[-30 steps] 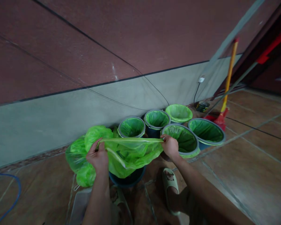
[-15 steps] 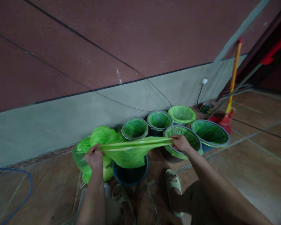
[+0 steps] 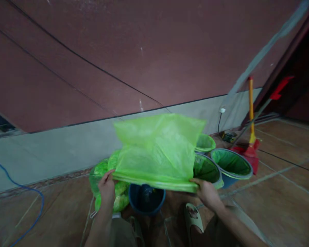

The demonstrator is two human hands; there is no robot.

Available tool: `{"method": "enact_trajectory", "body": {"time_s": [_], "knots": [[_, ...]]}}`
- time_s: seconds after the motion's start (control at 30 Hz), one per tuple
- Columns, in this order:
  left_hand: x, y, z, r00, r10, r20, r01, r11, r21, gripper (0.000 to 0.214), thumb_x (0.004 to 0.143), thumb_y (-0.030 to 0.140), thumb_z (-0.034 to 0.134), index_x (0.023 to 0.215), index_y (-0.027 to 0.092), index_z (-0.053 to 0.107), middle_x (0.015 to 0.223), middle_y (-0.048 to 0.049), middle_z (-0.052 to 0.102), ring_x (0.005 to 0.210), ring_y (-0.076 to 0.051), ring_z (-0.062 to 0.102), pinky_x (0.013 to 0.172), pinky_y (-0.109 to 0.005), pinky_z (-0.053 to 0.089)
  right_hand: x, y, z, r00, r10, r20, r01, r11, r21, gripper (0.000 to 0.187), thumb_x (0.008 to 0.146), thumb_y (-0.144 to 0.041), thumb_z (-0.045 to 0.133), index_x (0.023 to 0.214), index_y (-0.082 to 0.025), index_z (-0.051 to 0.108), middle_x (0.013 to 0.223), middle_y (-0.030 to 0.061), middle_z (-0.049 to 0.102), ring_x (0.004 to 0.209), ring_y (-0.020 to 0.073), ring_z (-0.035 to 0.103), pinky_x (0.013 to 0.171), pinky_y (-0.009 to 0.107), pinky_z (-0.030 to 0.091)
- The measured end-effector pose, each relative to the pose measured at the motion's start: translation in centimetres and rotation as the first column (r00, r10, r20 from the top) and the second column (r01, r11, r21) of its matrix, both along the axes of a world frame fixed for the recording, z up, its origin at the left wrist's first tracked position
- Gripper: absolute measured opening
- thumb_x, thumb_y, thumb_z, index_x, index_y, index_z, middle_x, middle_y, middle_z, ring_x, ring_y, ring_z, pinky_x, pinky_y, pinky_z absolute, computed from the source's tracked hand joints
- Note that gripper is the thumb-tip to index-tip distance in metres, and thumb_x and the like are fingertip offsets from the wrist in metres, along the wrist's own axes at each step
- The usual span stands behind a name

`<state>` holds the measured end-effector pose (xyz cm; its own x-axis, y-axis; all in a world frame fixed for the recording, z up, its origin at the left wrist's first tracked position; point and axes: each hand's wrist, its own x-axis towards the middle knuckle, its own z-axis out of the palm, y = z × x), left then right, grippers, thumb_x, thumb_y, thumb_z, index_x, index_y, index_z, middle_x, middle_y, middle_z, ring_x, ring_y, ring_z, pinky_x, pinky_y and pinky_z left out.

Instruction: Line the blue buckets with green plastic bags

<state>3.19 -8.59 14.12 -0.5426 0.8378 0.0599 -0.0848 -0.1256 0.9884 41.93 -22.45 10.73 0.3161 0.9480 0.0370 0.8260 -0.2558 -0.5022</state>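
A green plastic garbage bag is stretched wide between my two hands, its body flung up and away from me. My left hand is closed on one corner of the bag's near edge, in front of filled green bags. The other corner is pinched in my right hand, close to a lined bin. Below the near edge stands a dark blue bucket without a liner. The bag hides the bins behind it.
Right of the bag stand another lined bin and a light green lined one. A red dustpan and a yellow-handled broom stand further right. A blue hose lies on the floor at left. My slippered foot is near the bucket.
The bag has swung from hanging over the bucket to billowing upward and forward. Both hands have come lower in the picture, still holding its edge. The view has tilted up slightly.
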Motion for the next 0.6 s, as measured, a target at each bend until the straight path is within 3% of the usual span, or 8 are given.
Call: {"method": "enact_trajectory", "body": {"time_s": [0.03,0.1,0.2,0.33,0.47,0.6], "knots": [[-0.4,-0.5,-1.7,0.999,-0.027,-0.021,0.026,0.999,-0.036,0.025,0.057,0.03,0.064,0.078,0.017,0.069,0.066,0.001,0.063,0.056,-0.012,0.053,0.05,-0.024,0.046,-0.8,-1.2,-1.6,1.0,-0.006,0.003,0.006,1.0,-0.024,0.05,0.069,-0.006,0.049,0.107,-0.024,0.077,0.103,0.0072,0.077,0.095,0.0258,0.072,0.085,0.034,0.054],[-1.3,-1.0,-3.6,0.999,-0.042,-0.004,0.041,0.994,-0.1,0.026,0.058,0.029,0.064,0.079,0.016,0.069,0.06,0.0035,0.059,0.052,-0.011,0.05,0.049,-0.024,0.045,-2.0,-2.9,-3.5,1.0,0.013,-0.021,-0.014,0.999,-0.042,0.052,0.073,-0.008,0.048,0.116,-0.025,0.073,0.109,0.0066,0.075,0.102,0.0258,0.07,0.09,0.034,0.052],[-2.4,-0.8,-3.6,0.993,-0.023,0.116,0.051,0.967,-0.249,0.02,0.067,0.022,0.062,0.086,0.016,0.065,0.064,0.0032,0.06,0.053,-0.01,0.054,0.054,-0.023,0.047,-3.6,-4.4,-4.6,0.996,0.05,-0.067,-0.055,0.996,-0.076,0.052,0.078,-0.012,0.046,0.123,-0.022,0.068,0.107,0.0073,0.075,0.102,0.0257,0.07,0.09,0.034,0.051],[-2.8,-0.9,-3.1,0.963,-0.028,0.267,0.162,0.852,-0.497,0.012,0.087,0.021,0.054,0.096,0.017,0.061,0.073,-0.0009,0.063,0.06,-0.011,0.062,0.066,-0.025,0.053,-7.8,-6.0,-5.8,0.992,0.069,-0.103,-0.084,0.984,-0.154,0.05,0.081,-0.012,0.045,0.126,-0.019,0.066,0.098,0.0101,0.076,0.099,0.0259,0.07,0.09,0.033,0.05],[-1.7,-2.5,-4.1,0.945,-0.039,0.325,0.234,0.774,-0.588,0.027,0.096,0.038,0.043,0.1,0.017,0.06,0.073,-0.0043,0.064,0.062,-0.016,0.064,0.07,-0.033,0.055,-12.9,-7.7,-7.2,0.984,0.075,-0.159,-0.106,0.974,-0.201,0.05,0.084,-0.015,0.042,0.129,-0.02,0.063,0.098,0.0083,0.076,0.096,0.0251,0.072,0.086,0.032,0.051],[1.6,-6.0,-6.2,0.923,-0.111,0.367,0.338,0.689,-0.642,0.047,0.092,0.058,0.041,0.091,0.018,0.065,0.069,-0.008,0.065,0.065,-0.023,0.066,0.071,-0.039,0.056,-16.9,-9.0,-7.9,0.967,0.129,-0.222,-0.184,0.95,-0.251,0.051,0.085,-0.016,0.043,0.132,-0.021,0.062,0.097,0.0091,0.077,0.094,0.0253,0.073,0.082,0.031,0.053]]}}
